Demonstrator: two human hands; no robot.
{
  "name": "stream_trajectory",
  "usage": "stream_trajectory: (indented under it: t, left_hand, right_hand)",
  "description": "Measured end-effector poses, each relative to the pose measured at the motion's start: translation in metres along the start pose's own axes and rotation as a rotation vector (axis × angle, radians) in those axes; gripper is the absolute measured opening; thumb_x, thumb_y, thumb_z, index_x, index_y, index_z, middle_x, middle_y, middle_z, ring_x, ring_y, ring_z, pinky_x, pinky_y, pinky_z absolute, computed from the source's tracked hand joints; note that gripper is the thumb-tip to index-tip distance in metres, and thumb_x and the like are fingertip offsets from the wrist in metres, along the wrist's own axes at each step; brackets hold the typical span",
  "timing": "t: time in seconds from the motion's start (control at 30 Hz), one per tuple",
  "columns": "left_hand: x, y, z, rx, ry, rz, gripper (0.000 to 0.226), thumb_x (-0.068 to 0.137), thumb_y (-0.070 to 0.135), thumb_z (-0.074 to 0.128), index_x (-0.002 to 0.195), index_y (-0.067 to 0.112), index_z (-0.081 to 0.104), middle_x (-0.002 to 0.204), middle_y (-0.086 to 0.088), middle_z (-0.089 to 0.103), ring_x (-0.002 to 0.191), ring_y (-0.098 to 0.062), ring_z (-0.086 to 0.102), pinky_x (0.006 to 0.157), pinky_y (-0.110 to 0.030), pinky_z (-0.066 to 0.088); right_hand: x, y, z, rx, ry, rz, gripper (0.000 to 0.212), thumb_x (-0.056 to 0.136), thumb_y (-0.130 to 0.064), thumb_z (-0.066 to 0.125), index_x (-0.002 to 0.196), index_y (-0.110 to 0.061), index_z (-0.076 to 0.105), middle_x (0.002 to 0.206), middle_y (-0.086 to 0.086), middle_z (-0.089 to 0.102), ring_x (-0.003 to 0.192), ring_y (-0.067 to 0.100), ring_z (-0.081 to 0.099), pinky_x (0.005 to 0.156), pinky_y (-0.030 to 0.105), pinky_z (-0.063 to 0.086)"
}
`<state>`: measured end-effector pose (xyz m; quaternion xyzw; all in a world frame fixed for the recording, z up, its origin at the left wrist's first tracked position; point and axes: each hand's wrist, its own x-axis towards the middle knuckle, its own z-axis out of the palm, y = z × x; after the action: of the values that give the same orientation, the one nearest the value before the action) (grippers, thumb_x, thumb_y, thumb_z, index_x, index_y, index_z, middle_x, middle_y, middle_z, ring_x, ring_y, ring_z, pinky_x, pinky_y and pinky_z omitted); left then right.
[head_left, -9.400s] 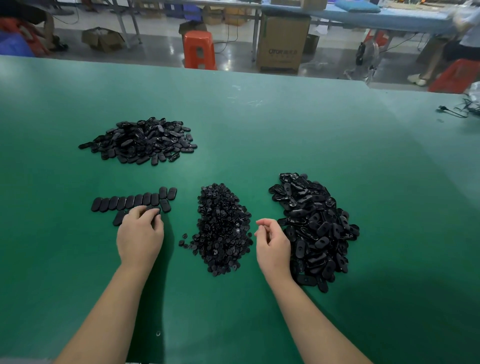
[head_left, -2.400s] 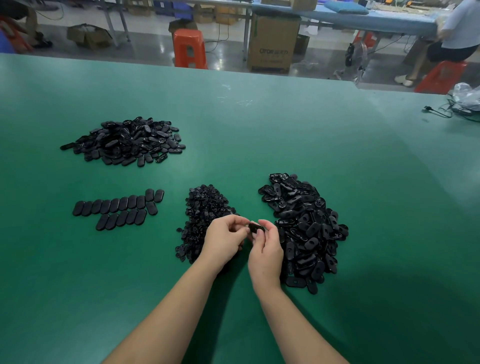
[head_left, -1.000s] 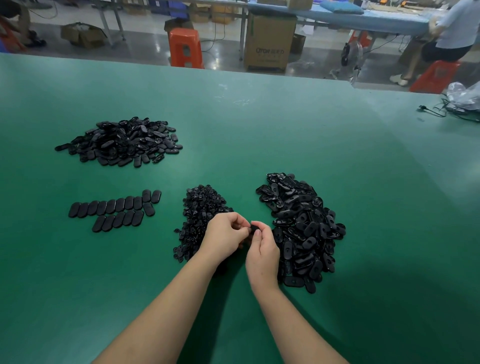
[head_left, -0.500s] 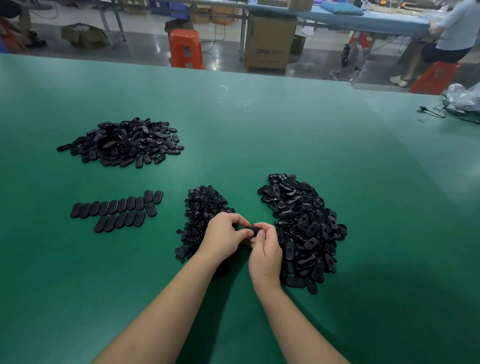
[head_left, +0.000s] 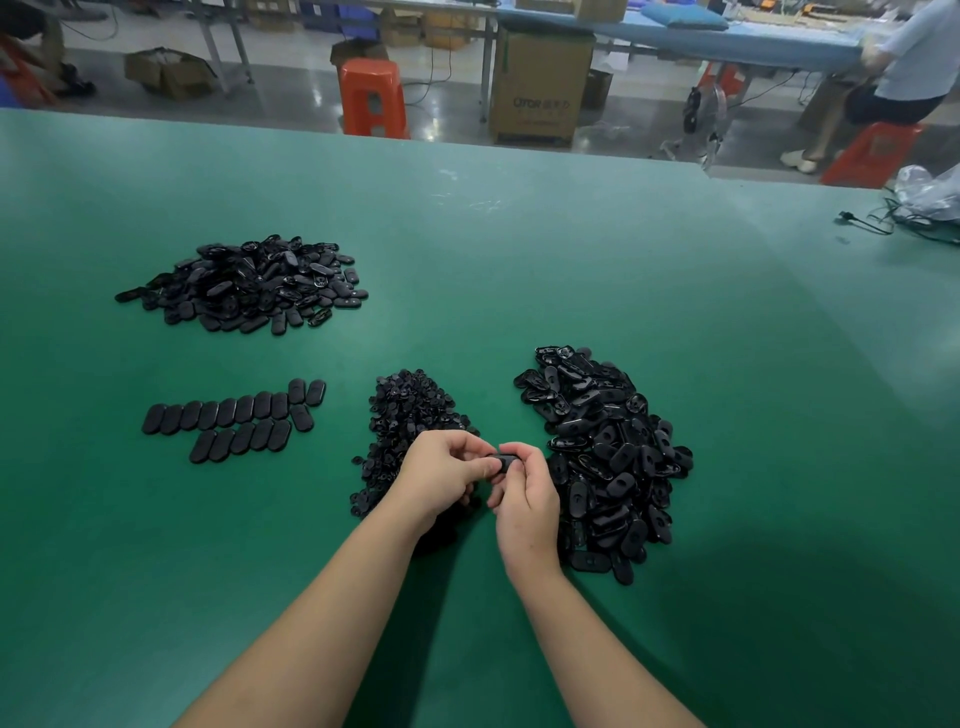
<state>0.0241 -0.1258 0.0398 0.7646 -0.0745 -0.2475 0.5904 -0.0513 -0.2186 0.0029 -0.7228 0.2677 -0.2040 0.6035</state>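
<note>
– One oval piece (head_left: 503, 462) is pinched by the curled fingers of the left hand (head_left: 441, 475) and right hand (head_left: 525, 501), above the worktop (head_left: 571, 270), between the small-parts heap (head_left: 410, 410) and the shell heap (head_left: 608, 452).
– It is judged light, stiff and slick; its long edges are best gripped.

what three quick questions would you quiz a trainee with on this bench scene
1. True or false: the left hand and the right hand pinch one black piece between them.
2. The pile of small parts lies: A right by the left hand; B in a tray; C inside a bag.
3. On which side of the hands do the lined-up pieces lie?
Key: 1 true; 2 A; 3 left.
</note>
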Motion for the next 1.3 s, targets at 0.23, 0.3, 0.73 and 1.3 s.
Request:
stream_trajectory:
  t: [0.23,0.3,0.73,1.3]
  left_hand:
    - [0.002,0.003,-0.005,0.045,-0.015,-0.04,0.008,0.085,0.008,0.08,0.092,0.008,0.076,0.07,-0.009,0.074,0.044,-0.01,0.051,0.045,-0.023,0.045]
    - [0.003,0.005,-0.008,0.084,-0.017,-0.045,0.006,0.085,0.008,0.079,0.091,0.009,0.076,0.075,-0.011,0.075,0.044,-0.009,0.051,0.046,-0.022,0.046]
    - [0.008,0.015,-0.011,0.241,-0.039,-0.03,0.007,0.083,0.012,0.082,0.083,0.012,0.075,0.065,0.001,0.071,0.045,-0.007,0.051,0.047,-0.023,0.047]
    - [0.006,0.008,-0.016,0.099,-0.095,-0.075,0.014,0.079,0.015,0.086,0.078,0.011,0.073,0.063,0.001,0.07,0.044,-0.006,0.051,0.045,-0.022,0.047]
  right_hand:
    - [0.0,0.001,-0.001,-0.073,-0.034,-0.015,0.028,0.105,-0.013,0.04,0.102,-0.03,0.062,0.063,-0.002,0.057,0.06,0.007,0.052,0.062,0.033,0.044]
    - [0.0,0.0,-0.002,-0.083,-0.046,-0.025,0.029,0.105,-0.011,0.04,0.103,-0.028,0.063,0.062,-0.003,0.056,0.059,0.005,0.051,0.061,0.027,0.042]
    - [-0.003,-0.003,-0.002,-0.171,-0.055,-0.089,0.027,0.105,-0.011,0.041,0.109,-0.021,0.065,0.071,-0.01,0.058,0.068,0.008,0.054,0.065,0.025,0.042]
    - [0.0,-0.002,0.0,-0.153,-0.05,-0.066,0.02,0.103,-0.013,0.047,0.105,-0.02,0.065,0.081,-0.012,0.064,0.075,0.013,0.058,0.072,0.036,0.049]
